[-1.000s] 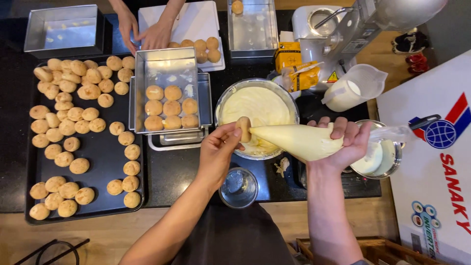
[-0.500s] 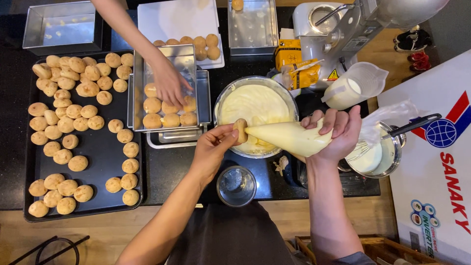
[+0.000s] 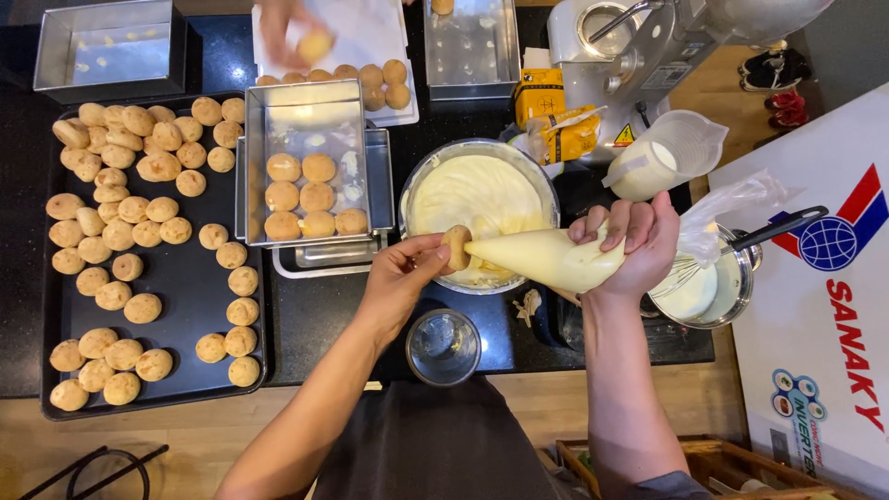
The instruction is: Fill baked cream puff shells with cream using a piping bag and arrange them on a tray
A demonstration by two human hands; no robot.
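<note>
My left hand [image 3: 400, 278] holds a small round choux puff [image 3: 456, 247] by its sides, just over the near rim of a metal bowl of pale cream [image 3: 482, 199]. My right hand [image 3: 630, 243] squeezes a cream-filled piping bag [image 3: 546, 259], and the bag's tip touches the puff. The bag's loose clear end [image 3: 732, 199] trails to the right. A square metal tin [image 3: 310, 162] left of the bowl holds several puffs. Another person's hand [image 3: 296, 28], blurred, carries a puff at the top edge.
A black tray [image 3: 185, 296] with several puffs lies at the left. A white board [image 3: 370, 37] with puffs, two metal tins [image 3: 111, 46] [image 3: 470, 42], a mixer [image 3: 639, 46], a jug [image 3: 662, 157], a saucepan with whisk [image 3: 713, 287] and a small glass [image 3: 443, 347] surround the bowl.
The other person's hand has lifted a puff from the square tin and moved it toward the white board. My hands stay at the bowl with the puff on the bag's tip.
</note>
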